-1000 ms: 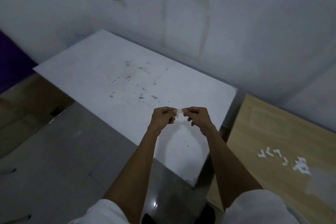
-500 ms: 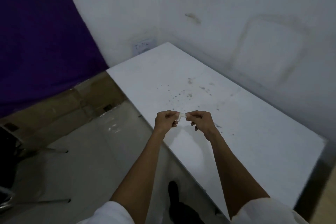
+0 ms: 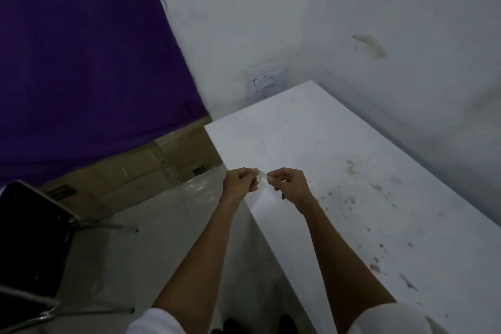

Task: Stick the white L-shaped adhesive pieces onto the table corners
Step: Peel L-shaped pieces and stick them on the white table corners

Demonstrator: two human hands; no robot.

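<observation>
Closest in, two white sleeves (image 3: 156,320) lead up bare forearms to the hands, which meet above the long edge of the white counter (image 3: 339,149). The left hand (image 3: 240,183) and right hand (image 3: 287,184) are both curled, each pinching one end of a small white adhesive piece (image 3: 261,177) between thumb and fingertips. The piece is in the air between them and does not touch the counter. It is too small and blurred to show its L shape or any backing. By the two-handed pinch, I judge it is being readied, perhaps peeled, and it is not stuck down yet.

Left of the left hand and lower, a dark chair (image 3: 29,238) stands on the pale floor (image 3: 151,225). Beyond the hands the counter runs to its nearer corner (image 3: 207,127), the likely next target, and a farther corner (image 3: 311,83) against the wall. White on white, I cannot tell whether either carries a piece. Past that hang a handwritten paper note (image 3: 264,84) and, farther left, a purple cloth (image 3: 81,49) above brown cardboard (image 3: 130,173).
</observation>
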